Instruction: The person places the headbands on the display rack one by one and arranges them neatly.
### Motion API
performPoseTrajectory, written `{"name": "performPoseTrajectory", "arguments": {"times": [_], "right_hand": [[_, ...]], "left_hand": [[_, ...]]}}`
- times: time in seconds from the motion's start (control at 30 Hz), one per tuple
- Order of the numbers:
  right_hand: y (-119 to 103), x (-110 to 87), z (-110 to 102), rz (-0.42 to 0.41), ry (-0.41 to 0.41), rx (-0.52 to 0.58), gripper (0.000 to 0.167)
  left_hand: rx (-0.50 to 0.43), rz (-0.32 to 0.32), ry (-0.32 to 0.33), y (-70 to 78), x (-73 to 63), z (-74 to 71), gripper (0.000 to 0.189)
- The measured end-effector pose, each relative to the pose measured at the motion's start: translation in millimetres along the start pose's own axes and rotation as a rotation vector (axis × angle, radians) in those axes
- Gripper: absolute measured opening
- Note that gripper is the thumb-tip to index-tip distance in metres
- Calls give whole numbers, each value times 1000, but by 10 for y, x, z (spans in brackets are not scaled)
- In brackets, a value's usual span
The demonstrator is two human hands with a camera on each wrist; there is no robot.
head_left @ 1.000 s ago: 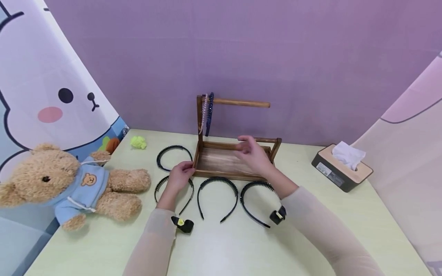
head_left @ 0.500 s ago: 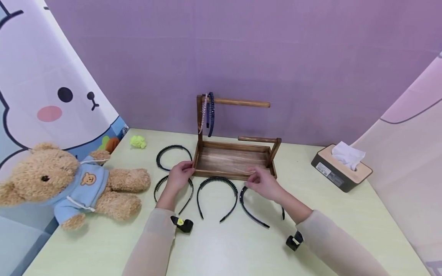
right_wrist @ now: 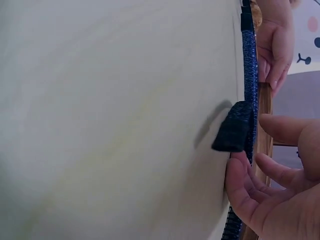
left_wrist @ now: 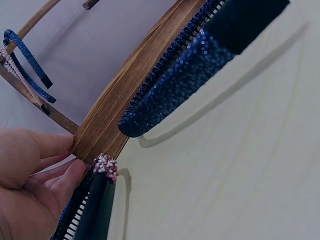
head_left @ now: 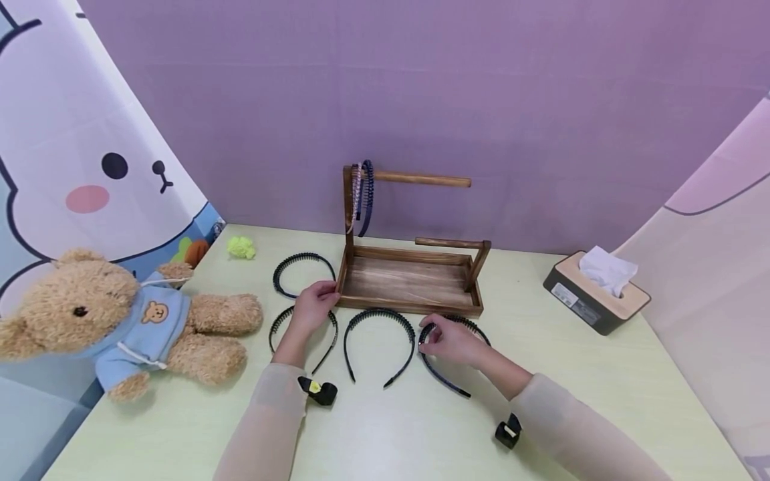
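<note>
My left hand [head_left: 315, 305] grips the front left corner of a wooden rack [head_left: 409, 307] between thumb and fingers, plainest in the left wrist view. My right hand [head_left: 452, 340] lies over the left side of a dark toothed headband [head_left: 448, 384] on the table. In the right wrist view its thumb and fingertips are spread about the band, with no firm pinch showing. To the left lies another dark headband [head_left: 379, 311]. A pink headband [head_left: 355, 194] and a dark blue headband [head_left: 367, 194] hang from the rack's upper bar.
Two more dark headbands lie left of the rack, one farther back [head_left: 279, 267], one partly behind my left wrist [head_left: 333, 341]. A teddy bear [head_left: 141, 327] lies at the left. Behind it sits a small yellow-green object [head_left: 241, 248]. A tissue box [head_left: 586, 304] stands at the right.
My right hand has come down from above the rack's tray to the rightmost headband on the table. The blue headband on the upper bar has swung slightly. My left hand stays at the corner.
</note>
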State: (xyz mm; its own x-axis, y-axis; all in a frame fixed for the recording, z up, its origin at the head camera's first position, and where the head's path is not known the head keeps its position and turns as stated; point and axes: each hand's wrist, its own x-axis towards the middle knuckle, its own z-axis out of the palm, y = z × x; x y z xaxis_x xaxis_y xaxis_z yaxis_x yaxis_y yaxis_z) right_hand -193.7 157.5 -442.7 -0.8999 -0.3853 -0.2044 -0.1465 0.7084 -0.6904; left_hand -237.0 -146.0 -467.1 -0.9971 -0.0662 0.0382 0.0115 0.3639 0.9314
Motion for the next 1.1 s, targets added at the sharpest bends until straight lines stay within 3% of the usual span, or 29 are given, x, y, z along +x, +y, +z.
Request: {"name": "performPoseTrajectory", "arguments": {"times": [0.4, 0.67, 0.9, 1.1], "right_hand": [[7, 47, 54, -28, 23, -73, 39], [-37, 67, 80, 6, 29, -118, 45], [-67, 6, 49, 39, 49, -144, 44], [-89, -112, -42, 67, 121, -120, 47]], "left_hand": [[6, -3, -4, 1, 1, -4, 34], [-25, 6, -4, 10, -8, -8, 34], [-32, -6, -12, 19, -16, 1, 34], [-35, -8, -10, 30, -19, 1, 34]]}}
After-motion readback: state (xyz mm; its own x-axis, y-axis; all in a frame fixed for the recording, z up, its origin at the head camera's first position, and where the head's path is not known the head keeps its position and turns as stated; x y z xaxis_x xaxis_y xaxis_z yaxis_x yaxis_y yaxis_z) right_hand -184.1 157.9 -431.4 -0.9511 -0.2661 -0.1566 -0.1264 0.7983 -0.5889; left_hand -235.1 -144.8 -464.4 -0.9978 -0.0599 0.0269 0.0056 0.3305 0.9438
